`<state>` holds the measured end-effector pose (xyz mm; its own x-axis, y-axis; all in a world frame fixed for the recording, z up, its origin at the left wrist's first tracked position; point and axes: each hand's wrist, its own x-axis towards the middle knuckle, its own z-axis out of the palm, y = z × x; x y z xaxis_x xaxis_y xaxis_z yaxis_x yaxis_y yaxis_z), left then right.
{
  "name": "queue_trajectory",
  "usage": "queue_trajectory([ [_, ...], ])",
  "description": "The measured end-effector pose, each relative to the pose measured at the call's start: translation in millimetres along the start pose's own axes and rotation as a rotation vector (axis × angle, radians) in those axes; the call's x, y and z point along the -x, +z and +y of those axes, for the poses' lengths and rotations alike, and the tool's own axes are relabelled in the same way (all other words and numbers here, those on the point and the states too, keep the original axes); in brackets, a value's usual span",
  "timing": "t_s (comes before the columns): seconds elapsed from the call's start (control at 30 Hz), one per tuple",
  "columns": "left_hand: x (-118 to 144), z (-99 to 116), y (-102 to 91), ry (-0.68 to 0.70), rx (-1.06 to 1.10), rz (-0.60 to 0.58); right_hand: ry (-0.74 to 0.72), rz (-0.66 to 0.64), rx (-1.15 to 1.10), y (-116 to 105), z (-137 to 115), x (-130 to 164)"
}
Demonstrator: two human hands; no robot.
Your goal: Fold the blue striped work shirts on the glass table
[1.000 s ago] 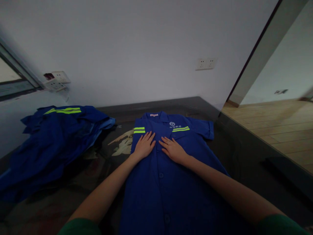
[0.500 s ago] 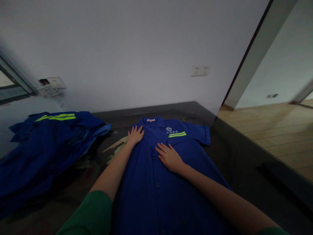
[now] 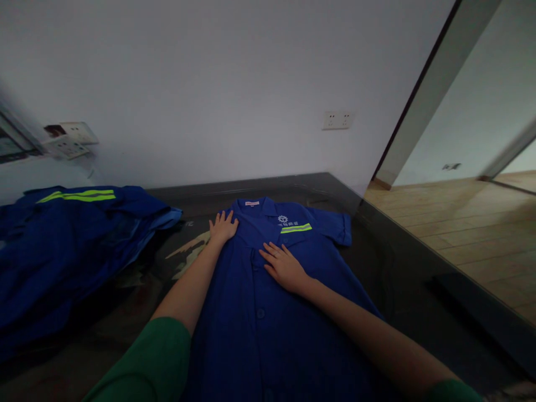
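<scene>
Shirt: a blue short-sleeved work shirt (image 3: 272,312) is lying face up on the dark table (image 3: 402,262), collar pointing at the wall, buttons running down the middle between your arms.
Left hand: your left hand (image 3: 223,226) is resting palm down on the shirt's left shoulder, right at the cloth's edge, fingers spread and flat, gripping nothing.
Right hand: your right hand (image 3: 283,266) is lying flat on the chest just right of the button line, fingers loosely spread and pressing the cloth, not pinching it.
Around: a heap of more blue clothing (image 3: 71,245) with a yellow-green reflective stripe is sitting on the table well to your left, apart from the shirt; a pale printed pattern (image 3: 188,257) is showing on the table top between the two.
In the way: nothing is lying across the shirt but your own forearms.
Writing: a white gear logo (image 3: 283,219) with small characters under it is showing above the chest stripe (image 3: 296,228), and a small collar label (image 3: 252,203) too; both are too small for you to read.
Wall: a double socket (image 3: 337,119) is sitting on the white wall behind, and more sockets (image 3: 67,140) at the far left.
Containers: you are seeing none.
</scene>
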<state>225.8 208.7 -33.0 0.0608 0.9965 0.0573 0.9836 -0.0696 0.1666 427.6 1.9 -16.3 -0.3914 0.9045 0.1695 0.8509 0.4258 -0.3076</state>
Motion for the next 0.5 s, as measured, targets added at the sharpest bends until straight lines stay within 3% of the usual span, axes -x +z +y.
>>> queue_trajectory([
  [0.1, 0.4, -0.3, 0.9, 0.011, 0.000, 0.016, 0.018, -0.007, -0.122, -24.2, -0.4, 22.0],
  [0.2, -3.0, -1.0, 3.0, 0.002, -0.005, 0.004, 0.064, 0.056, -0.247, -59.1, 2.8, 74.3],
  [0.37, -13.1, -9.9, 3.6, -0.008, -0.020, -0.017, 0.358, 0.248, -0.417, -98.7, 13.9, 214.5],
  [0.5, -13.3, -20.1, -7.3, -0.059, -0.062, 0.002, 0.717, 0.230, -0.545, -85.8, 15.3, 317.4],
])
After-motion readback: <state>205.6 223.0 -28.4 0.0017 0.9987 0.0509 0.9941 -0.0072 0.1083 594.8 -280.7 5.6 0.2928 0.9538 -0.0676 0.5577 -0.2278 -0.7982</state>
